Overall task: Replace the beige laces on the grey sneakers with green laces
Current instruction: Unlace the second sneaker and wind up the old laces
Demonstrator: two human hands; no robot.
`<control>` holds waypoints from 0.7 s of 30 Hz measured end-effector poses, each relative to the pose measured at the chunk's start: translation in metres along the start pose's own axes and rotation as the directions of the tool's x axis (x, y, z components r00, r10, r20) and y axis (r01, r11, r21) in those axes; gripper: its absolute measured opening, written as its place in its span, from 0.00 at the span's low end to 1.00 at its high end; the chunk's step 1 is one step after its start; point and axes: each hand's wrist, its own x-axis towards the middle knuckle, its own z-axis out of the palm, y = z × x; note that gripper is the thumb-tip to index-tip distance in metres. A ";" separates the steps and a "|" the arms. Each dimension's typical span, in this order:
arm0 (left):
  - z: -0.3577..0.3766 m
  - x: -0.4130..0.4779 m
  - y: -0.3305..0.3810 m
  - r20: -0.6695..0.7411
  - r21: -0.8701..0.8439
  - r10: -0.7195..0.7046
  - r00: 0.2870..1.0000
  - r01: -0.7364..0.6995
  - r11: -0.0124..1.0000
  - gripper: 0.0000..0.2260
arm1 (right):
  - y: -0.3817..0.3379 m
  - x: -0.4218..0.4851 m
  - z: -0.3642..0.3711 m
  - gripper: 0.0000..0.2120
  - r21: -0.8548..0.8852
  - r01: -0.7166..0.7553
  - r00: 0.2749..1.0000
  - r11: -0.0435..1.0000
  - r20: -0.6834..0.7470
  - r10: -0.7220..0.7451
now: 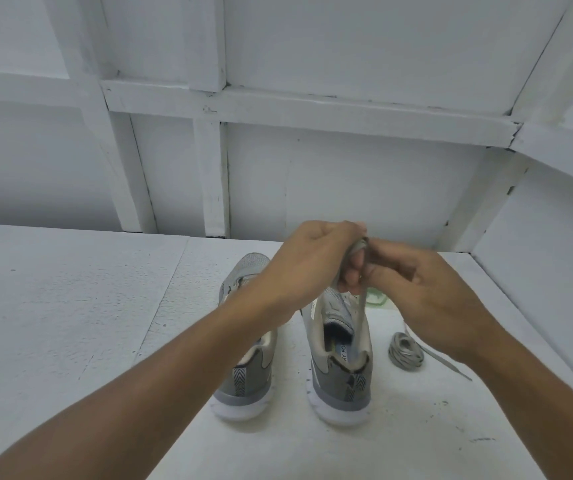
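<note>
The beige lace is the thing in work. It rises from the open top of the right sneaker up to the two hands, which meet in the air just above this sneaker. The left hand has its fingers curled, and the lace goes in a loop over them. The right hand pinches the same lace beside that loop. I think the person is winding the removed lace into a small bundle so that it does not tangle. How much of the lace is left in the eyelets I cannot tell, because the hands hide the front of the sneaker.

Just to the right of the right sneaker lies a coiled lace with one loose end. It is probably the lace from the other shoe, put aside in the same way. Behind the right sneaker, a little to its right, the green laces wait, not yet used. To its left stands the left sneaker, heel toward the person. All rest on the white surface.
</note>
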 end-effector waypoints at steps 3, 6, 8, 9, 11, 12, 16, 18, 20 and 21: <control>-0.001 -0.001 0.000 0.025 0.026 0.001 1.000 -0.002 1.000 0.21 | 0.001 -0.001 -0.001 0.12 0.014 0.005 1.000 1.000 -0.014 -0.005; -0.002 -0.001 -0.003 0.044 0.043 -0.003 0.999 0.001 0.999 0.22 | 0.004 -0.002 -0.001 0.11 0.013 0.006 0.998 1.000 -0.069 -0.005; -0.001 0.001 -0.006 0.059 0.051 -0.004 0.998 0.001 0.999 0.23 | 0.004 -0.003 0.000 0.10 0.032 0.006 0.986 0.999 -0.164 0.000; -0.001 0.002 -0.008 0.064 0.059 -0.001 0.998 -0.003 0.998 0.23 | 0.005 -0.004 0.000 0.09 0.048 0.009 0.980 0.999 -0.200 0.001; 0.001 0.003 -0.010 0.061 0.088 0.018 0.998 -0.023 0.996 0.25 | 0.005 -0.005 0.001 0.08 0.064 0.023 0.979 0.998 -0.202 -0.009; 0.002 0.004 -0.011 0.051 0.095 0.033 0.998 -0.038 0.995 0.26 | 0.007 -0.006 0.003 0.08 0.055 0.034 0.979 0.998 -0.204 -0.022; 0.010 0.009 -0.014 -0.042 0.056 0.121 0.992 -0.118 0.991 0.28 | 0.014 -0.006 0.005 0.06 0.029 0.084 0.961 0.996 -0.268 -0.073; 0.017 0.013 -0.018 -0.116 0.043 0.160 0.980 -0.156 0.987 0.26 | 0.020 -0.006 0.004 0.05 -0.020 0.060 0.951 0.998 -0.303 -0.063; 0.024 0.021 -0.025 -0.211 0.069 0.182 0.960 -0.171 0.983 0.21 | 0.027 -0.005 0.000 0.05 -0.053 0.031 0.931 0.998 -0.361 -0.048; 0.026 0.026 -0.029 -0.269 0.095 0.177 0.947 -0.157 0.983 0.18 | 0.031 -0.005 -0.003 0.04 -0.070 0.020 0.919 0.997 -0.392 -0.046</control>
